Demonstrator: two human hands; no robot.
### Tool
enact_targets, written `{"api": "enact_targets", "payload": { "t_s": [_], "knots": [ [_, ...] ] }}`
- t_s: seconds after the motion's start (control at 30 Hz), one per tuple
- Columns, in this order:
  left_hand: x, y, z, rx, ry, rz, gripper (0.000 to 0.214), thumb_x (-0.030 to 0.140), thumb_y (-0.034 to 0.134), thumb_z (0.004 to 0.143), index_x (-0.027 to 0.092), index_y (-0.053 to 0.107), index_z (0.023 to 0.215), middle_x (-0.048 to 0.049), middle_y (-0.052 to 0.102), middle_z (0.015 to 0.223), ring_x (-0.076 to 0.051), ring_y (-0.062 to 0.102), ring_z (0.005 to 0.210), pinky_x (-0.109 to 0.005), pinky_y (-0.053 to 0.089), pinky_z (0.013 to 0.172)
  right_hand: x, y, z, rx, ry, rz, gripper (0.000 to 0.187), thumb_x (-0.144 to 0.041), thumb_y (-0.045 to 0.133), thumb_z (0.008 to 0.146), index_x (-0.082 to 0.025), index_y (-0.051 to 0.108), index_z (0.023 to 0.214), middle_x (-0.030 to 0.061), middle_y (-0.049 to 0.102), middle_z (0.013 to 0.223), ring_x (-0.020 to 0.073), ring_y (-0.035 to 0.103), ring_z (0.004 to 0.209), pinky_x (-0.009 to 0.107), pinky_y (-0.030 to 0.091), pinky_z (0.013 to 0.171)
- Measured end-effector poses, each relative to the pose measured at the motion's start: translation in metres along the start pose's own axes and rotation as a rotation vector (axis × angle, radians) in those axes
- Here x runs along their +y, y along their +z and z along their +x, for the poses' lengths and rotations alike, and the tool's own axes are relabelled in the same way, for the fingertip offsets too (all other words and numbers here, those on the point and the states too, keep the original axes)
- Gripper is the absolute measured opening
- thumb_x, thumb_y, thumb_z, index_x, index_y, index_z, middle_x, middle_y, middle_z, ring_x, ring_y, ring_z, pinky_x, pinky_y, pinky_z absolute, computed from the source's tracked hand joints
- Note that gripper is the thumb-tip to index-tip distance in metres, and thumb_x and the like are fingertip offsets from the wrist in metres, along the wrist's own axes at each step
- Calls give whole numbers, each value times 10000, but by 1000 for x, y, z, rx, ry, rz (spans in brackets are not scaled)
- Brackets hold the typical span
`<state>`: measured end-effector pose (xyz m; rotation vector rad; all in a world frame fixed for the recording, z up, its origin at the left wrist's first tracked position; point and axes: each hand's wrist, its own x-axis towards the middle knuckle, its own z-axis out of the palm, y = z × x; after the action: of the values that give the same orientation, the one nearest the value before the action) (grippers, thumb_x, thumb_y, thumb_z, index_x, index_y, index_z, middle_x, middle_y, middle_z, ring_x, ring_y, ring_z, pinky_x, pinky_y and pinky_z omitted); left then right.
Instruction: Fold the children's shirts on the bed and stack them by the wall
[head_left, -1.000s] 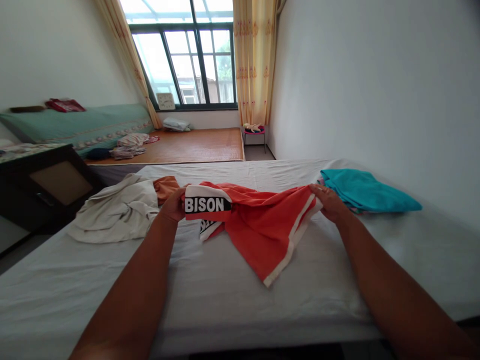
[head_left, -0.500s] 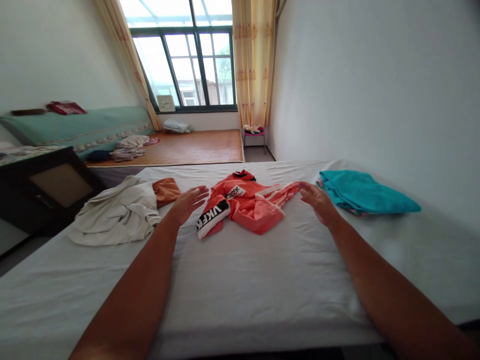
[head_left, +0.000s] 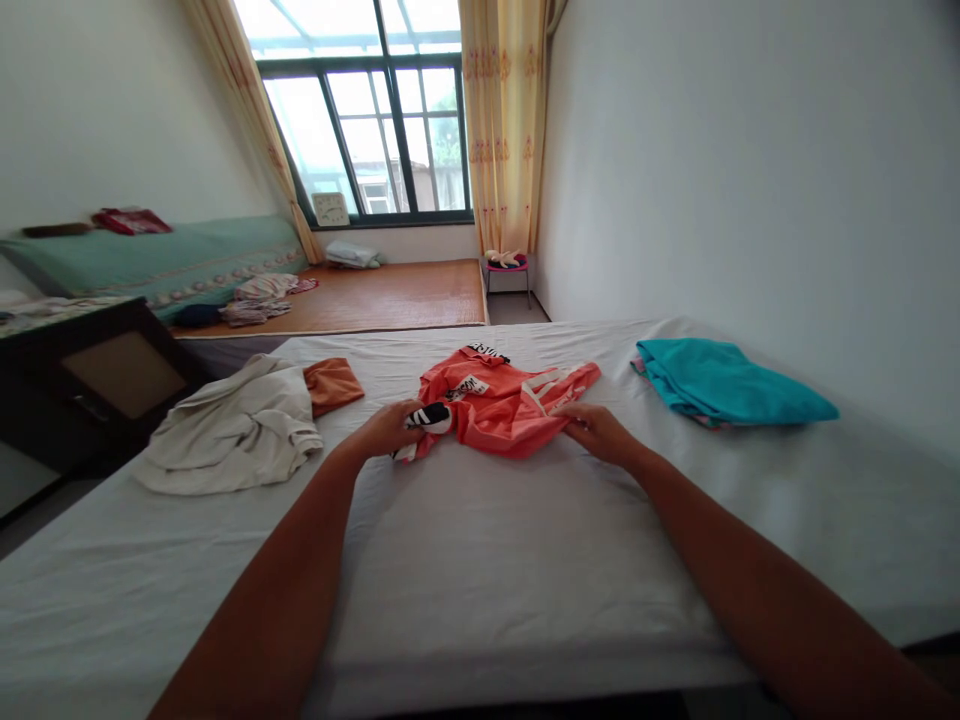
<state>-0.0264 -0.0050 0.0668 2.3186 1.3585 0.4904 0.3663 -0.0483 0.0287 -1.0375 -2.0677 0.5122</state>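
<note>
A coral-orange shirt (head_left: 499, 400) with black and white lettered patches lies crumpled on the white-sheeted bed (head_left: 540, 560), straight ahead of me. My left hand (head_left: 388, 430) is closed on its left side, at the black and white lettered band. On the other side, my right hand (head_left: 600, 432) pinches the shirt's right edge near the pale stripes. The cloth is slightly raised between the two hands. Parts of the fingertips are hidden by the fabric.
Left of the shirt lie a crumpled off-white garment (head_left: 244, 425) and a folded rust-brown cloth (head_left: 334, 385). A folded turquoise cloth (head_left: 727, 382) rests at the right, near the wall (head_left: 750, 180). Beyond stands another bed with a brown mat (head_left: 390, 290); a dark cabinet (head_left: 97, 370) is at far left.
Both hands, open and apart from the shirt before, have come down and closed on its two sides. The lettered band at the left is now bunched up in my left hand.
</note>
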Motion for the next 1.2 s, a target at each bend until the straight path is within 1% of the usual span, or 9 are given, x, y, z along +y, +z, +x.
{"api": "enact_targets", "payload": {
  "t_s": [0.13, 0.3, 0.43, 0.6, 0.67, 0.77, 0.87, 1.03, 1.2],
  "knots": [
    [-10, -8, -4, 123, -58, -200, 298, 316, 636, 650, 173, 715, 899, -1, 679, 741, -189, 604, 698, -261, 462, 647, 0, -28, 0, 312, 55, 218, 204, -391, 643, 820, -213, 695, 905, 49, 686, 1076, 229, 600, 1058, 377, 441, 974],
    [-20, -16, -12, 164, -117, -635, 422, 408, 751, 643, 153, 717, 978, -33, 698, 792, -170, 599, 663, -239, 446, 584, 9, -43, 3, 727, 214, 498, 333, -524, 640, 793, -197, 649, 858, 8, 670, 782, 191, 634, 799, 335, 535, 743],
    [-18, -17, -11, 305, -145, -783, 468, 418, 828, 566, 152, 735, 940, -43, 701, 776, -172, 606, 675, -247, 464, 596, 18, -42, 5, 912, 312, 488, 374, -549, 664, 753, -183, 607, 799, -11, 625, 701, 159, 593, 673, 318, 534, 657],
    [-25, -10, 0, 562, -168, -872, 486, 476, 810, 585, 188, 717, 966, -39, 705, 910, -164, 632, 825, -253, 493, 729, 37, -38, 4, 936, 400, 489, 362, -530, 654, 751, -184, 602, 844, 9, 649, 724, 178, 622, 680, 335, 548, 649],
    [-30, -7, 1, 590, -203, -871, 494, 525, 774, 615, 200, 699, 980, -51, 688, 1033, -176, 633, 930, -262, 495, 774, 49, -36, 2, 940, 440, 534, 351, -517, 636, 757, -195, 594, 891, 22, 673, 776, 193, 649, 711, 347, 562, 665],
    [-34, -4, -1, 497, -262, -808, 535, 601, 707, 660, 187, 682, 997, -88, 658, 1136, -217, 607, 1060, -293, 494, 821, 65, -34, 1, 902, 491, 529, 357, -508, 607, 761, -216, 576, 964, 31, 691, 829, 215, 678, 765, 361, 580, 687],
    [-29, 1, -3, 387, -305, -725, 612, 673, 647, 673, 173, 678, 1025, -108, 661, 1135, -251, 595, 1082, -327, 498, 828, 71, -34, 0, 860, 508, 472, 376, -522, 588, 764, -221, 566, 987, 38, 696, 845, 228, 685, 804, 372, 588, 704],
    [-16, 5, -2, 185, -185, -538, 642, 647, 682, 648, 166, 675, 1072, -63, 693, 987, -241, 609, 965, -327, 489, 822, 61, -35, 0, 744, 478, 541, 349, -520, 629, 739, -214, 583, 901, 47, 698, 833, 234, 681, 800, 374, 588, 725],
    [-13, 7, -1, 136, -159, -378, 530, 586, 727, 607, 167, 699, 930, -8, 670, 762, -217, 612, 790, -288, 490, 673, 57, -33, 0, 744, 437, 520, 352, -531, 633, 745, -210, 584, 881, 45, 696, 850, 220, 672, 787, 366, 582, 732]
  ]
}}
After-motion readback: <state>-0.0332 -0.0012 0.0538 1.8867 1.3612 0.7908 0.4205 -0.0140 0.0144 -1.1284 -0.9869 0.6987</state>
